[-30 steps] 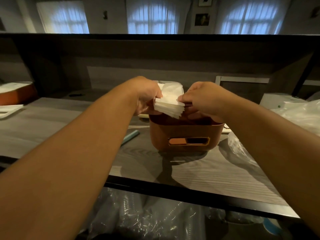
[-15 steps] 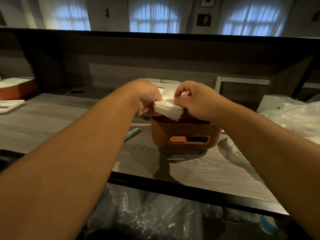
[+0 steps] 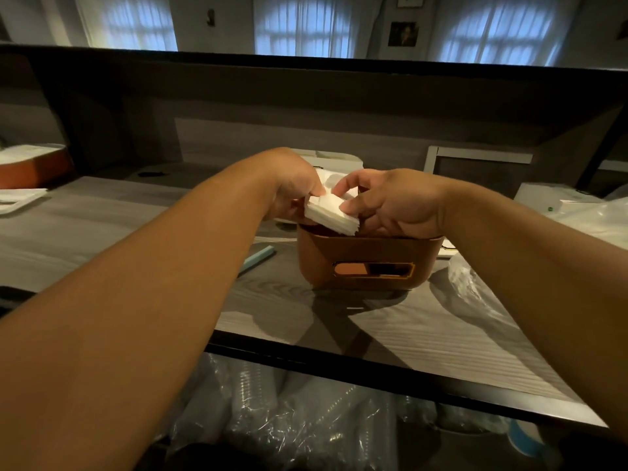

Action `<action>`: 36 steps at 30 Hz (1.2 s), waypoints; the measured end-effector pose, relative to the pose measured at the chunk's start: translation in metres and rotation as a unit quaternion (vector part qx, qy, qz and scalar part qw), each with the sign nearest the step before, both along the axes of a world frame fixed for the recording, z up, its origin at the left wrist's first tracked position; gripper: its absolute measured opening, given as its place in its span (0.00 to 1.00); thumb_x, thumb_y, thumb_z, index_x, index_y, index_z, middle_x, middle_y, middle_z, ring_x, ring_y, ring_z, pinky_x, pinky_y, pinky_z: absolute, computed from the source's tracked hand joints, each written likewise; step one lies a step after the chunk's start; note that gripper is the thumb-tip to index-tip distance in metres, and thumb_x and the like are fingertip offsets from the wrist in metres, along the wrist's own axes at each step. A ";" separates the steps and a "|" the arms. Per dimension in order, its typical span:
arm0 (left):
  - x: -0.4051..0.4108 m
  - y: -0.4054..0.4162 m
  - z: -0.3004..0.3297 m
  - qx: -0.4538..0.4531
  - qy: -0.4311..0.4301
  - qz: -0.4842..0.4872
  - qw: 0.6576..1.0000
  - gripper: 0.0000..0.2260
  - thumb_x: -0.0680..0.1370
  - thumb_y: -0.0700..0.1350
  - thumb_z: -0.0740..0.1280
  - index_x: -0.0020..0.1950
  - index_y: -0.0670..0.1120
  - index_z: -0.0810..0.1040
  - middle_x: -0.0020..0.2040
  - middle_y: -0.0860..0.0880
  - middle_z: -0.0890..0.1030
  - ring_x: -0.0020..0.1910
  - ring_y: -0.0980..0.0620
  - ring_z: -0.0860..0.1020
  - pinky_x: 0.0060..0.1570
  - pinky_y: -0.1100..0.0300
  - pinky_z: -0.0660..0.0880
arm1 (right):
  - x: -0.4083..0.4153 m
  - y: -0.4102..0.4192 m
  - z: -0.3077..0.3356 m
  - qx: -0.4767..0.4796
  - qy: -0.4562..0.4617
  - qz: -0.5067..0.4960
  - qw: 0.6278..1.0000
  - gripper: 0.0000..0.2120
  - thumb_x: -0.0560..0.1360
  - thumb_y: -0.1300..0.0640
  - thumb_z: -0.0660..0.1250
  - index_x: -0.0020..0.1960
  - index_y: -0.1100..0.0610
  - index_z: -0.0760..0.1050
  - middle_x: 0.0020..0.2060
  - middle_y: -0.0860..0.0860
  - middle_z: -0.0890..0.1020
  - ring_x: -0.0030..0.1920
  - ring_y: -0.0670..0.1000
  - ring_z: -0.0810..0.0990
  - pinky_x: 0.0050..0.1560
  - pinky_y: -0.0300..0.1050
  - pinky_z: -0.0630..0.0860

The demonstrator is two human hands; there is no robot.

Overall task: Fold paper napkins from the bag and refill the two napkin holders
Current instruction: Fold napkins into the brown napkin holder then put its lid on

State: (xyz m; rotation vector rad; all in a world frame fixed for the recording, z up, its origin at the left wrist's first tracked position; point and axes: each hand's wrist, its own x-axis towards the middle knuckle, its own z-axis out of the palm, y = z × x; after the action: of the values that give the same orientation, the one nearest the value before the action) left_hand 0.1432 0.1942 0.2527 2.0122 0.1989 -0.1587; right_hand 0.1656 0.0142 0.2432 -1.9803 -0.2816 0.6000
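Napkins (image 3: 331, 212), a thick white folded stack, sit tilted just above the open top of a brown napkin holder (image 3: 356, 263), the stack's lower edge at the holder's near rim. Both hands grip it: the left hand (image 3: 294, 185) holds the stack's left end, thumb on top and fingers curled beneath, while the right hand (image 3: 390, 205) comes in from the other side, its thumb pressing the top sheet near the right edge and its index finger arched over the paper; the remaining right fingers are curled down over the holder's mouth, and whether they touch the rim cannot be told. The holder stands upright on a grey wood-grain counter (image 3: 424, 334) and has a slot-shaped window in its front wall. Just left of it a pale blue flat strip (image 3: 256, 260) lies on the counter, partly hidden by the left forearm. On the right, crumpled clear plastic bag (image 3: 591, 219) spreads across the counter edge. Far left, a second brown holder (image 3: 34, 168) with white paper on top sits near a white tray (image 3: 20, 198). Below the counter's dark front edge, plastic-wrapped stacks of clear cups (image 3: 289, 419) fill a lower shelf. Curtained windows (image 3: 299, 25) glow behind the raised back ledge.
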 end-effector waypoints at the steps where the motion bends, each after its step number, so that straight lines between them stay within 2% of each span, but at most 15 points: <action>1: 0.002 0.001 0.000 0.034 -0.017 -0.005 0.999 0.14 0.78 0.36 0.70 0.64 0.39 0.76 0.52 0.41 0.82 0.46 0.45 0.84 0.39 0.55 0.84 | 0.001 0.000 -0.002 0.010 0.004 -0.007 1.000 0.16 0.78 0.63 0.69 0.62 0.48 0.78 0.59 0.56 0.80 0.58 0.60 0.82 0.47 0.45 0.84; 3: 0.005 0.002 0.001 0.118 -0.058 -0.013 0.991 0.11 0.77 0.37 0.72 0.59 0.41 0.78 0.51 0.42 0.82 0.46 0.45 0.84 0.42 0.53 0.84 | 0.004 0.001 -0.005 0.014 0.010 -0.018 1.000 0.15 0.77 0.63 0.70 0.60 0.49 0.80 0.58 0.57 0.82 0.56 0.59 0.83 0.36 0.38 0.80; 6: 0.010 0.004 0.001 0.267 -0.132 0.000 0.955 0.08 0.76 0.38 0.72 0.55 0.43 0.80 0.50 0.43 0.82 0.45 0.46 0.83 0.45 0.52 0.83 | 0.010 0.000 -0.007 -0.023 0.011 -0.006 1.000 0.15 0.73 0.63 0.73 0.56 0.49 0.84 0.59 0.57 0.82 0.52 0.55 0.81 0.44 0.40 0.77; 8: 0.011 0.004 -0.001 0.311 -0.139 0.003 0.940 0.08 0.75 0.39 0.73 0.53 0.44 0.81 0.50 0.43 0.82 0.44 0.46 0.83 0.45 0.51 0.84 | 0.011 0.001 -0.006 -0.056 0.013 0.012 0.998 0.16 0.71 0.63 0.74 0.56 0.49 0.84 0.57 0.58 0.83 0.48 0.55 0.83 0.48 0.44 0.79; 10: 0.011 0.005 -0.004 0.307 -0.107 -0.017 0.946 0.09 0.74 0.39 0.75 0.53 0.43 0.81 0.49 0.43 0.82 0.44 0.46 0.83 0.41 0.53 0.83 | 0.011 0.003 -0.005 -0.090 0.014 0.029 0.995 0.16 0.72 0.62 0.74 0.57 0.48 0.83 0.55 0.56 0.85 0.49 0.56 0.86 0.50 0.47 0.83; 13: 0.011 0.005 -0.011 0.288 -0.089 -0.026 0.953 0.09 0.75 0.40 0.75 0.54 0.43 0.79 0.49 0.43 0.81 0.44 0.46 0.83 0.35 0.57 0.82 | 0.007 0.010 -0.009 -0.211 -0.024 0.073 0.975 0.16 0.76 0.59 0.71 0.59 0.43 0.81 0.54 0.53 0.84 0.51 0.55 0.85 0.44 0.46 0.83; 16: 0.013 0.004 -0.014 0.283 -0.095 -0.018 0.954 0.09 0.76 0.40 0.73 0.54 0.42 0.79 0.50 0.42 0.81 0.43 0.47 0.84 0.41 0.55 0.84 | 0.007 0.015 -0.013 -0.267 -0.027 0.085 0.960 0.17 0.78 0.58 0.69 0.62 0.41 0.77 0.57 0.51 0.82 0.54 0.56 0.83 0.44 0.46 0.82; 18: 0.014 0.005 -0.015 0.284 -0.096 -0.017 0.954 0.10 0.76 0.39 0.73 0.56 0.42 0.78 0.50 0.42 0.81 0.43 0.46 0.84 0.43 0.54 0.84 | 0.008 0.016 -0.013 -0.292 -0.023 0.078 0.953 0.16 0.80 0.57 0.67 0.64 0.41 0.75 0.59 0.51 0.81 0.56 0.56 0.81 0.49 0.49 0.82; 21: 0.015 0.005 -0.017 0.289 -0.109 -0.017 0.951 0.12 0.75 0.38 0.73 0.56 0.43 0.77 0.50 0.42 0.80 0.43 0.45 0.84 0.42 0.53 0.84 | 0.007 0.022 -0.013 -0.324 -0.023 0.049 0.945 0.04 0.82 0.52 0.64 0.56 0.47 0.76 0.51 0.52 0.81 0.57 0.58 0.80 0.60 0.55 0.78; 24: 0.017 0.006 -0.020 0.300 -0.116 -0.012 0.947 0.12 0.75 0.37 0.74 0.57 0.44 0.78 0.50 0.42 0.80 0.43 0.45 0.84 0.41 0.52 0.84 | 0.012 0.025 -0.017 -0.357 -0.031 0.037 0.933 0.07 0.83 0.48 0.62 0.58 0.49 0.71 0.52 0.54 0.81 0.60 0.60 0.79 0.67 0.57 0.73; 27: 0.018 0.006 -0.020 0.308 -0.109 -0.013 0.945 0.13 0.74 0.37 0.74 0.57 0.44 0.78 0.51 0.42 0.81 0.43 0.45 0.84 0.43 0.51 0.84 | 0.017 0.030 -0.015 -0.393 -0.032 0.060 0.917 0.11 0.82 0.49 0.64 0.61 0.53 0.74 0.53 0.55 0.83 0.56 0.60 0.82 0.62 0.58 0.77; 29: 0.018 0.006 -0.018 0.319 -0.107 -0.017 0.941 0.14 0.74 0.38 0.75 0.57 0.44 0.78 0.50 0.42 0.81 0.43 0.45 0.84 0.44 0.51 0.84 | 0.021 0.030 -0.006 -0.422 -0.043 0.121 0.898 0.13 0.80 0.54 0.66 0.65 0.47 0.77 0.52 0.54 0.85 0.51 0.57 0.85 0.51 0.54 0.82; 31: 0.019 0.004 -0.016 0.342 -0.113 -0.020 0.933 0.12 0.74 0.39 0.75 0.56 0.44 0.79 0.49 0.43 0.81 0.45 0.45 0.83 0.47 0.50 0.83 | 0.023 0.030 0.002 -0.400 -0.052 0.128 0.906 0.16 0.80 0.58 0.67 0.64 0.44 0.78 0.53 0.52 0.85 0.50 0.56 0.86 0.40 0.48 0.83; 34: 0.017 -0.003 -0.012 0.385 -0.151 -0.021 0.910 0.09 0.76 0.40 0.72 0.55 0.44 0.80 0.49 0.44 0.80 0.48 0.45 0.80 0.49 0.52 0.80 | 0.022 0.038 -0.007 -0.435 -0.111 0.123 0.885 0.14 0.82 0.56 0.63 0.66 0.48 0.75 0.52 0.51 0.82 0.48 0.52 0.82 0.44 0.46 0.78; 36: 0.015 -0.011 -0.007 0.388 -0.178 -0.021 0.904 0.09 0.77 0.40 0.70 0.57 0.45 0.80 0.50 0.45 0.80 0.50 0.45 0.79 0.49 0.52 0.78 | 0.024 0.040 -0.015 -0.435 -0.116 0.109 0.886 0.10 0.82 0.52 0.62 0.63 0.50 0.75 0.53 0.52 0.81 0.47 0.51 0.79 0.48 0.48 0.75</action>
State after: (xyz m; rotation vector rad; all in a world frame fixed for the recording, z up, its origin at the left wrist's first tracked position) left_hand 0.1584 0.1832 0.2453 2.7928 -0.0293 0.3157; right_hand 0.1898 0.0539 0.2285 -2.9313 -0.4351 0.7037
